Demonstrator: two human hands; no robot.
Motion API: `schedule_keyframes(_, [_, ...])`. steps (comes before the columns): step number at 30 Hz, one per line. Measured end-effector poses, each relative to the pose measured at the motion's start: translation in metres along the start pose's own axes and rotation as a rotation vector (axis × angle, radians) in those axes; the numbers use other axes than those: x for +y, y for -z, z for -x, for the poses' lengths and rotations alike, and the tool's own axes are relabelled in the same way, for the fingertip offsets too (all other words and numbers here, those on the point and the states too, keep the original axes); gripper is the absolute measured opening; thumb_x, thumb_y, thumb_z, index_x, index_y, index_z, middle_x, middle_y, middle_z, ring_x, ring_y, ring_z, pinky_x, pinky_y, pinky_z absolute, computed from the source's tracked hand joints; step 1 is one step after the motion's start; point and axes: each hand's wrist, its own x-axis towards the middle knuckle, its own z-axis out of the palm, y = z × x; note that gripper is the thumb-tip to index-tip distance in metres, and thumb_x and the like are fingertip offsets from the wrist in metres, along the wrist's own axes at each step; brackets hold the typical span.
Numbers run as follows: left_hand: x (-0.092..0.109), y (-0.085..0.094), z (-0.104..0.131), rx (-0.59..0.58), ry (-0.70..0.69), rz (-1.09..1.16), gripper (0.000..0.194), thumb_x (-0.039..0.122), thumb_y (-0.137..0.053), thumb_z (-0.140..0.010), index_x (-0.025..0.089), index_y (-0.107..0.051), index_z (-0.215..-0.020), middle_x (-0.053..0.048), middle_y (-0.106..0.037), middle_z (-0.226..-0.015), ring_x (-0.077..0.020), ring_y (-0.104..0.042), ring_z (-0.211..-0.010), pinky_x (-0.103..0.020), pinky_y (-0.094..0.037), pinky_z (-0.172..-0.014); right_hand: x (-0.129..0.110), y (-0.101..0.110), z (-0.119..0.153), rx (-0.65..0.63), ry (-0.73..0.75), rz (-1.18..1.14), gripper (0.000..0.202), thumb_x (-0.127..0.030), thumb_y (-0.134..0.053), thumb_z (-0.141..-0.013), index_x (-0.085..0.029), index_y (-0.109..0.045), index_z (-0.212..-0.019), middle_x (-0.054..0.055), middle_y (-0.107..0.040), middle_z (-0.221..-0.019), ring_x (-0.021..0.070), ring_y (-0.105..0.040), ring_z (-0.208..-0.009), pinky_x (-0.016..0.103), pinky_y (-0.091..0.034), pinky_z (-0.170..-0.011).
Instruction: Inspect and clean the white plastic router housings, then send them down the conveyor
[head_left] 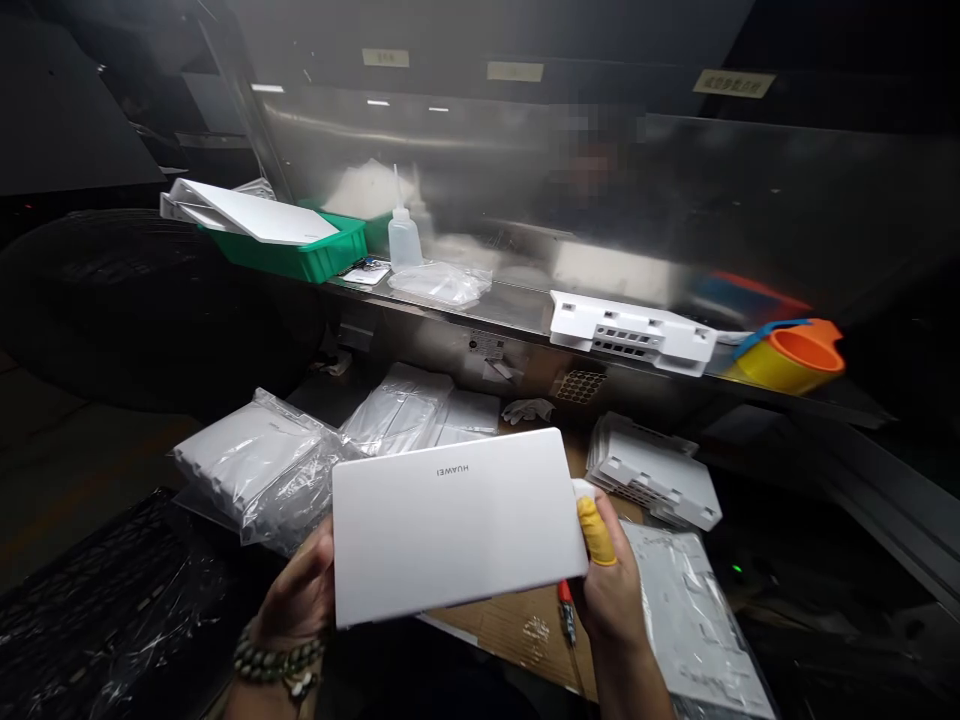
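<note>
A white plastic cover panel (457, 535) with upside-down HUAWEI lettering is held up in front of me, slightly tilted. My left hand (300, 585), with a beaded bracelet at the wrist, grips its left edge. My right hand (611, 580) closes on the right edge, a yellow finger cot (598, 530) on its thumb. Something small and white shows by that thumb, too little to name. Below the panel, near the right hand, lies a red-tipped tool (566, 610) on cardboard (517, 640).
Bagged white covers (255, 450) lie left; stacked white housings (652, 470) and a bagged panel (697, 610) lie right. The metal shelf (517, 305) behind carries a green bin (300, 255), a squeeze bottle (405, 240), a white housing (634, 335) and tape rolls (795, 355).
</note>
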Motion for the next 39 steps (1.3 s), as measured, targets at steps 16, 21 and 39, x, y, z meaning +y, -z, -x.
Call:
schedule_keyframes(16, [0.012,-0.024,-0.009,-0.476,-0.569,-0.814,0.014,0.024,-0.076,-0.084,0.024,-0.084,-0.096,-0.010,-0.082,-0.097,-0.0298,-0.075,-0.092,-0.040,-0.061,-0.087,-0.033,0.016,-0.012,-0.141,-0.131,-0.312,0.038,-0.054,-0.061,-0.094,-0.018,-0.069,-0.097,0.007,-0.072,-0.095,0.0137,-0.063,-0.058,0.024,-0.051,-0.043])
schedule_keyframes(21, [0.011,-0.024,-0.013,-0.561,-0.580,-0.823,0.017,0.026,-0.073,-0.088,0.027,-0.082,-0.103,-0.008,-0.082,-0.101,-0.0272,-0.073,-0.096,-0.039,-0.056,-0.088,-0.027,0.015,-0.014,-0.104,-0.161,-0.354,0.037,-0.054,-0.071,-0.088,-0.017,-0.074,-0.092,0.005,-0.072,-0.085,0.0172,-0.068,-0.067,0.027,-0.059,-0.054])
schedule_keyframes(39, [-0.002,-0.046,-0.007,-0.181,-0.185,0.152,0.051,0.058,-0.054,-0.095,0.035,-0.061,-0.139,0.001,-0.051,-0.157,-0.0299,-0.041,-0.148,-0.046,-0.032,-0.121,-0.015,0.002,0.009,0.110,0.308,-0.286,0.026,-0.048,-0.049,-0.096,-0.025,-0.062,-0.100,0.000,-0.056,-0.058,0.0208,-0.057,-0.046,0.037,-0.048,-0.048])
